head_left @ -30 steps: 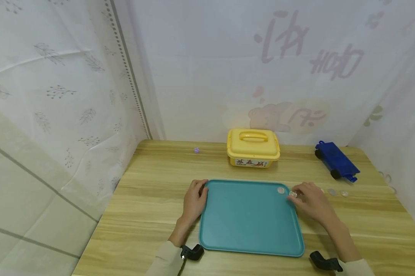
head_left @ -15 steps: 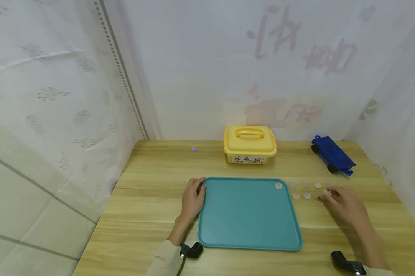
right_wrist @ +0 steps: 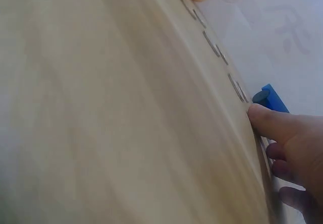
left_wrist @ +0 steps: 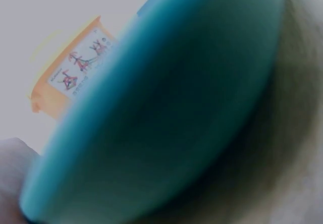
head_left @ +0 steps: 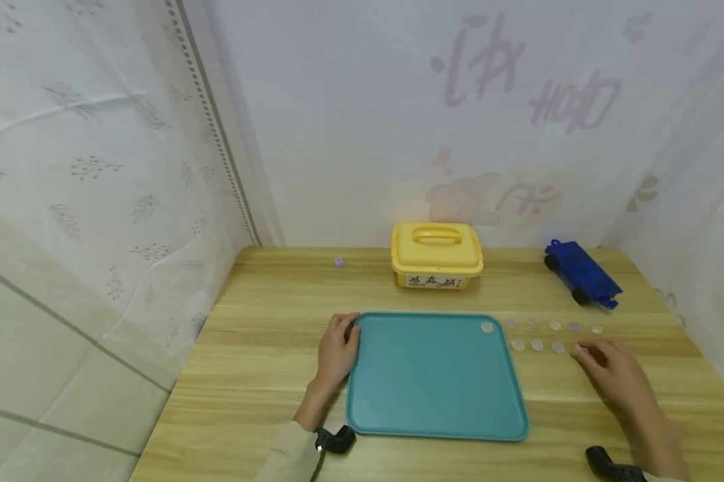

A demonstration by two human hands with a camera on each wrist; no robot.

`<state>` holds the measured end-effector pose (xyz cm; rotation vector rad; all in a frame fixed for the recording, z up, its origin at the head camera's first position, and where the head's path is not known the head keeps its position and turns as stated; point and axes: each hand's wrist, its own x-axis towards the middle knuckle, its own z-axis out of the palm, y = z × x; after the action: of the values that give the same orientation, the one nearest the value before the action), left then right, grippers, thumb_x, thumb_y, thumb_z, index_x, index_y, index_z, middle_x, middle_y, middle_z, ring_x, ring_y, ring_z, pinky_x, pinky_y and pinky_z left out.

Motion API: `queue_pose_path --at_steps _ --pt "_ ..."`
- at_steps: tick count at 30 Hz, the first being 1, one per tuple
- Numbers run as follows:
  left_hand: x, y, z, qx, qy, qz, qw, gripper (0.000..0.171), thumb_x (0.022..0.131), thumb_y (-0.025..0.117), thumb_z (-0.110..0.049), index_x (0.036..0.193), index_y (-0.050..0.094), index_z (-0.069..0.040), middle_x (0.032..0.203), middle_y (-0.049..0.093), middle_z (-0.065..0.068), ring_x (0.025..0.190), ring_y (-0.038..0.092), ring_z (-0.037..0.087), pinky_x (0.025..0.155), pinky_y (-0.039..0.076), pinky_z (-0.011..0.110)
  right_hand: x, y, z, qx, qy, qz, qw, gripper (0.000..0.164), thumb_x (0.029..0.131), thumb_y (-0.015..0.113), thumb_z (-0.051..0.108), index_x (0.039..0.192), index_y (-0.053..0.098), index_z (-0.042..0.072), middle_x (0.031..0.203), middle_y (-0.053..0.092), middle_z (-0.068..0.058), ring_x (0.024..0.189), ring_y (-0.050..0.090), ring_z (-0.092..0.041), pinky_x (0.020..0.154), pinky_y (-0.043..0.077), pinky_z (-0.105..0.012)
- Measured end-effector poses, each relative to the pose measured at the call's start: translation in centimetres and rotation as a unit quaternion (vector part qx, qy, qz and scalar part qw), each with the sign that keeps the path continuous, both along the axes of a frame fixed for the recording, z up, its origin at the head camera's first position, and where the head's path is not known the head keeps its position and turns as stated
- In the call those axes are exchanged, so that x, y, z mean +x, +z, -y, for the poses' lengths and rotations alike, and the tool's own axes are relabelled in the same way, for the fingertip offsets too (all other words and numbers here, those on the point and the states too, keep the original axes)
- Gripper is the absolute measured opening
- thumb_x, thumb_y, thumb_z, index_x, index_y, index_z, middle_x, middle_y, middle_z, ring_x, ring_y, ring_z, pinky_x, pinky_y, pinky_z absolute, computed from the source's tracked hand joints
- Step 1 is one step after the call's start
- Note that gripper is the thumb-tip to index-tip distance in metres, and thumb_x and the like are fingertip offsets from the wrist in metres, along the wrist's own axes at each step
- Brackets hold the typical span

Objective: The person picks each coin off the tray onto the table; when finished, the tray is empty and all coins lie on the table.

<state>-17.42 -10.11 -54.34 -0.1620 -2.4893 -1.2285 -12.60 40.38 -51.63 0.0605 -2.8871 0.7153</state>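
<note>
The teal tray lies flat on the table; its raised rim fills the left wrist view. My left hand grips the tray's left side near the far corner. One silvery coin lies in the tray's far right corner. Right of the tray, several coins lie in two rows. At the right end of the nearer row, my right hand pinches a coin down at the table, mostly covered by the fingers. In the right wrist view, the thumb is extended and the other fingers are bent.
A yellow lidded box with a handle stands behind the tray. A blue wheeled toy cart sits at the far right. A small purple piece lies at the back left. Curtains hang behind the table.
My right hand has moved right from the tray's far right corner, carrying a coin, and lowered it to the end of the nearer row. My left hand stays on the tray.
</note>
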Motion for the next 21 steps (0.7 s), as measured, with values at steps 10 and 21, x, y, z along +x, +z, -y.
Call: queue_pose_path --at_steps 10,21 --pt "-0.2 0.3 0.3 0.007 0.003 -0.011 0.9999 0.026 0.088 0.056 -0.015 0.113 0.061 -0.015 0.097 0.054 -0.002 0.067 0.045 0.007 0.057 0.037 0.021 -0.5 -0.3 0.9 -0.005 -0.016 -0.059 0.998 0.035 0.086 0.059 0.029 0.112 0.062 0.005 0.095 0.053 -0.011 0.083 0.043 -0.020 0.068 0.032 -0.036" --pt "0.0 0.2 0.1 0.015 -0.004 -0.008 0.9998 0.026 0.087 0.057 -0.014 0.113 0.061 -0.014 0.097 0.055 0.000 0.066 0.045 0.007 0.056 0.038 0.020 -0.1 2.2 2.3 -0.046 -0.032 -0.093 0.994 0.033 0.084 0.062 0.025 0.110 0.062 0.005 0.107 0.058 -0.017 0.091 0.042 -0.007 0.075 0.034 -0.035"
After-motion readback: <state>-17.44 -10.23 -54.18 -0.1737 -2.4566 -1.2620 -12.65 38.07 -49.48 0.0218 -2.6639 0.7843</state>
